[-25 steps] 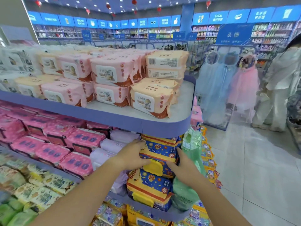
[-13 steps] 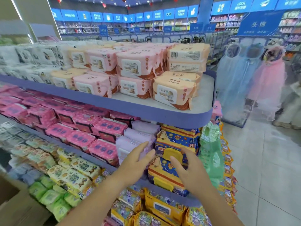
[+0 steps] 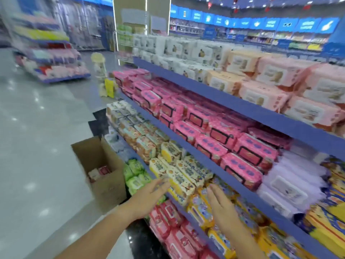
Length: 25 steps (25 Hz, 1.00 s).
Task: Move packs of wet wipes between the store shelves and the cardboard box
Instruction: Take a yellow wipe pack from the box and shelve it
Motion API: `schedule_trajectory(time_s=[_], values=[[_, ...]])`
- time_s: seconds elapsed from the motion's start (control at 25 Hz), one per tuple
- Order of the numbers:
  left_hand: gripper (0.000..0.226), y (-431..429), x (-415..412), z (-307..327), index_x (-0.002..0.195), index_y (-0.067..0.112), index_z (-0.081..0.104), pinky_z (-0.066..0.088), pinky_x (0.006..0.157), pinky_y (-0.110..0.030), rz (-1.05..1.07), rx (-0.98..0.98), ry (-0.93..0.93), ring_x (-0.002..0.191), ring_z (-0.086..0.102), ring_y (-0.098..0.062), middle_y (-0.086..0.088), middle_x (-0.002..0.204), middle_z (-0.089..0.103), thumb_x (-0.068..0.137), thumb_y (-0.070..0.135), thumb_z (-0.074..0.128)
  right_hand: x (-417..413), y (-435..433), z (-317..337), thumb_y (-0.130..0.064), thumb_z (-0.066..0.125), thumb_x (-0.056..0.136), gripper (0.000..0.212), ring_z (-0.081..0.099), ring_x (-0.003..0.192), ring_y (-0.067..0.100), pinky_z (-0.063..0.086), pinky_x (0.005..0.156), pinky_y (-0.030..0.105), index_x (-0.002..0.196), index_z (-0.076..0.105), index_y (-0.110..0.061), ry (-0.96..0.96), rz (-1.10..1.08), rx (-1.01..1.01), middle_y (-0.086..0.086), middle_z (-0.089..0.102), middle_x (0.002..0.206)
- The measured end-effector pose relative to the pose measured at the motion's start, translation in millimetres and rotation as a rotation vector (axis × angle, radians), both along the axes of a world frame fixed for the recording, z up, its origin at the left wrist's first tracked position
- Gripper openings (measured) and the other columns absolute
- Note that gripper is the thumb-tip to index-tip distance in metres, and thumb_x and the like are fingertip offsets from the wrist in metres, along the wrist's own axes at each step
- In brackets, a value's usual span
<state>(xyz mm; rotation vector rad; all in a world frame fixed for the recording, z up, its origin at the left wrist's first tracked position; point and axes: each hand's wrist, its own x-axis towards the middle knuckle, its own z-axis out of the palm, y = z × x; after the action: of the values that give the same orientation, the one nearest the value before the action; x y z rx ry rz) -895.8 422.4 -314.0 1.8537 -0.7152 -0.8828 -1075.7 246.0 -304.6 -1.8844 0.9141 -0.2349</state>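
Observation:
Blue shelves (image 3: 220,157) run from the far left to the near right, stacked with wet wipe packs: pink packs (image 3: 240,169) on the middle tier, cream patterned packs (image 3: 179,176) below them, red packs (image 3: 168,219) lowest. An open cardboard box (image 3: 104,176) stands on the floor at the shelf's left, with a few reddish packs (image 3: 99,172) inside. My left hand (image 3: 149,195) hovers with straight fingers in front of the cream packs. My right hand (image 3: 222,206) is held flat just right of it, holding nothing.
Grey tiled floor (image 3: 37,146) spreads to the left. Another low display of goods (image 3: 50,58) stands far left. A pillar (image 3: 130,25) and a small stand with a yellow sign (image 3: 109,86) sit at the shelf's far end.
My view has swung left along the shelves, bringing the cardboard box into sight. Both hands have left the blue-and-yellow packs and now hover open by the cream packs.

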Motion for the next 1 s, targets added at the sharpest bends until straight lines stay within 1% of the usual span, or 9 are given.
schedule_trajectory(time_s=[0.16,0.32,0.44,0.52,0.64,0.84,0.92,0.96,1.0], values=[[0.111,99,92,-18,0.151,0.028,0.046,0.035,0.108,-0.022,0.28,0.016,-0.008,0.136,0.046,-0.006,0.014,0.148,0.048,0.063,0.096,0.055,127,65,-18,-0.055,0.044,0.099,0.06,0.037,0.142,0.01,0.03,0.115,0.032,0.152,0.039,-0.027,-0.006,0.181,0.024,-0.009,0.039,0.157],[0.07,157,178,-40,0.144,0.028,0.053,0.038,0.094,-0.016,0.464,0.037,0.041,0.131,0.051,-0.006,0.011,0.144,0.054,0.089,0.072,0.055,248,106,-45,-0.06,0.044,0.097,0.062,0.034,0.145,0.01,0.029,0.12,0.039,0.152,0.038,-0.032,0.014,0.301,0.089,-0.013,0.036,0.158],[0.054,182,251,-50,0.148,0.023,0.047,0.032,0.105,-0.021,0.532,0.104,0.037,0.133,0.045,-0.005,0.011,0.145,0.05,0.103,0.051,0.049,347,127,-75,-0.067,0.045,0.092,0.068,0.035,0.145,0.009,0.03,0.119,0.037,0.151,0.04,-0.033,0.024,0.366,0.138,-0.015,0.037,0.158],[0.058,188,309,-58,0.152,0.021,0.044,0.032,0.11,-0.025,0.547,0.165,0.002,0.133,0.043,-0.006,0.009,0.149,0.047,0.103,0.052,0.048,414,134,-94,-0.064,0.045,0.095,0.065,0.038,0.142,0.008,0.032,0.117,0.034,0.152,0.04,-0.032,0.02,0.41,0.183,-0.014,0.041,0.155],[0.06,187,400,-61,0.154,0.024,0.041,0.033,0.104,-0.024,0.549,0.256,-0.015,0.128,0.044,-0.006,0.008,0.153,0.046,0.103,0.054,0.046,514,134,-110,-0.055,0.041,0.101,0.055,0.046,0.129,0.008,0.032,0.102,0.024,0.148,0.046,-0.026,0.037,0.427,0.213,-0.011,0.053,0.141],[0.055,168,533,-59,0.153,0.026,0.04,0.031,0.103,-0.022,0.487,0.314,-0.039,0.126,0.043,-0.004,0.009,0.151,0.046,0.104,0.052,0.045,650,122,-128,-0.05,0.042,0.103,0.056,0.043,0.13,0.006,0.035,0.103,0.017,0.153,0.04,-0.024,0.094,0.403,0.27,-0.008,0.042,0.155],[0.046,159,581,-66,0.146,0.031,0.043,0.032,0.101,-0.022,0.42,0.313,-0.027,0.122,0.043,-0.003,0.013,0.142,0.048,0.105,0.05,0.045,697,118,-139,-0.043,0.044,0.105,0.054,0.046,0.121,0.005,0.037,0.081,-0.003,0.154,0.038,-0.021,0.103,0.367,0.336,-0.007,0.042,0.151],[0.042,155,611,-74,0.142,0.032,0.045,0.033,0.102,-0.022,0.375,0.319,-0.021,0.123,0.044,-0.003,0.016,0.139,0.048,0.104,0.051,0.045,722,117,-148,-0.04,0.044,0.106,0.052,0.046,0.116,0.005,0.037,0.073,-0.006,0.153,0.039,-0.019,0.108,0.337,0.359,-0.007,0.044,0.147],[0.047,152,641,-83,0.144,0.03,0.045,0.034,0.104,-0.024,0.343,0.335,-0.023,0.125,0.045,-0.004,0.017,0.141,0.048,0.104,0.052,0.046,745,116,-161,-0.041,0.045,0.105,0.051,0.045,0.117,0.005,0.037,0.078,-0.003,0.152,0.041,-0.02,0.112,0.296,0.366,-0.009,0.044,0.146]])
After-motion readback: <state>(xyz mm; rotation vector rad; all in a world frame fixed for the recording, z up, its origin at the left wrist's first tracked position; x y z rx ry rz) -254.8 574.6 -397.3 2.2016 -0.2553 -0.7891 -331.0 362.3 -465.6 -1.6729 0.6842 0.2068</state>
